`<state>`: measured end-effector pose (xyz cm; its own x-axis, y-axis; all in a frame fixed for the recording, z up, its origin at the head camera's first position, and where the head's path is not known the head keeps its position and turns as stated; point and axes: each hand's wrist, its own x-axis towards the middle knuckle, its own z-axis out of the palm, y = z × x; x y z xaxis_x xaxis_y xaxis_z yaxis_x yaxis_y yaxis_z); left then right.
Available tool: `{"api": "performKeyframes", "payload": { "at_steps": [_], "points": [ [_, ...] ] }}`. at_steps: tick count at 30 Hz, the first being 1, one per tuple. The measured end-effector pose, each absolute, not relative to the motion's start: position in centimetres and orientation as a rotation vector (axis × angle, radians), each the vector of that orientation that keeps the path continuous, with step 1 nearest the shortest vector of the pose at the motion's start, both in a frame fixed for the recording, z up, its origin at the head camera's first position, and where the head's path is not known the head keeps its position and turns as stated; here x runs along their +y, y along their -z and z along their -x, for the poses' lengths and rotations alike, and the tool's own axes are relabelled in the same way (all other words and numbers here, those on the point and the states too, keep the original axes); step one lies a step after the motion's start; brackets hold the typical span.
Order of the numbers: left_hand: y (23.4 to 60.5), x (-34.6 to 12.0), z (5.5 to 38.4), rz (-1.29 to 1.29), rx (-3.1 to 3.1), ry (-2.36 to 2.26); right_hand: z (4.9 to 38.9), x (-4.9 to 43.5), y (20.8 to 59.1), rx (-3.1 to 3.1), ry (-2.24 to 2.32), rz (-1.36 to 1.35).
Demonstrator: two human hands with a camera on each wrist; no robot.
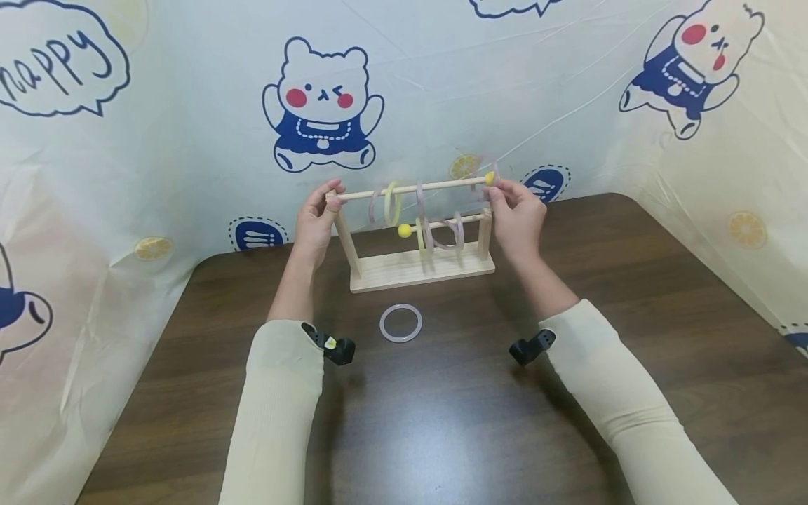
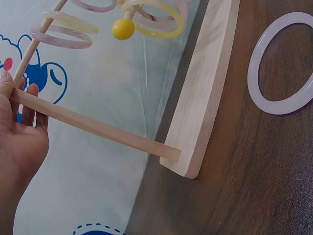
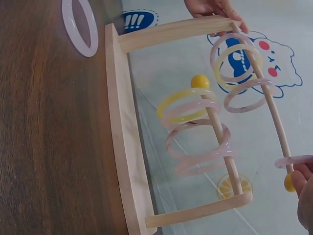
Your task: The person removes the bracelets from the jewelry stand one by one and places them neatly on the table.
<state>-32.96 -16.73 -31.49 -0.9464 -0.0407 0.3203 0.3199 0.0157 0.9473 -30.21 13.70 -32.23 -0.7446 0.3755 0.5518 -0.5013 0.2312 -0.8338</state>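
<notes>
Progress, judging from placement: most rings are hanging, few are remaining. The wooden stand (image 1: 391, 272) is resting on the tabletop (image 1: 467, 393). Its upper rod (image 1: 449, 185) is carrying a lilac ring (image 2: 63, 45) nearest the left post (image 1: 348, 242), then a yellow ring (image 2: 73, 22), then a mauve ring (image 2: 95, 9). The lower rod (image 3: 234, 177) is bearing at least four rings (image 3: 200, 104), overlapping too much for a firm count. Outstanding: a held ring (image 3: 296, 160) at the upper rod's yellow ball (image 1: 489, 178), and a loose ring (image 1: 400, 340) lying flat in front of the base.

Fingers: the left hand (image 1: 313, 217) is gripping the top of the left post, fingers bent behind the joint. The right hand (image 1: 520, 214) is pinching the held ring, thumb and fingers closing on its edge.

Views: the right wrist camera is separating the lower rings and showing the held ring just beside the ball; whether it is fully encircling the rod, I cannot tell. The left wrist camera is showing the post meeting the base but omitting the right hand. Only the head camera is showing the loose ring whole.
</notes>
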Motion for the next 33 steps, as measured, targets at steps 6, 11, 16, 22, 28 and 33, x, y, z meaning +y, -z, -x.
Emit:
{"api": "performKeyframes", "payload": {
  "at_steps": [6, 11, 16, 22, 28, 33],
  "points": [
    [31.6, -16.7, 33.0, 0.293, -2.023, 2.023, 30.2, 14.1, 32.2, -1.733, -1.841, -0.029],
    [31.5, -16.8, 33.0, 0.287, -2.036, 2.022, 29.9, 14.1, 31.7, -1.606, -2.014, 0.039],
    [31.6, -16.8, 33.1, 0.282, -2.037, 2.026, 29.8, 14.3, 31.4, -1.495, -2.139, 0.095],
    [31.6, -16.8, 33.1, 0.267, -2.053, 2.013, 29.9, 14.8, 31.6, -1.420, -2.256, 0.150],
    [31.6, -16.9, 33.1, 0.276, -2.053, 2.022, 29.7, 15.0, 31.8, -1.309, -2.399, 0.208],
    [31.6, -16.9, 33.1, 0.277, -2.046, 2.026, 29.7, 15.1, 32.0, -1.208, -2.525, 0.244]
  ]
}}
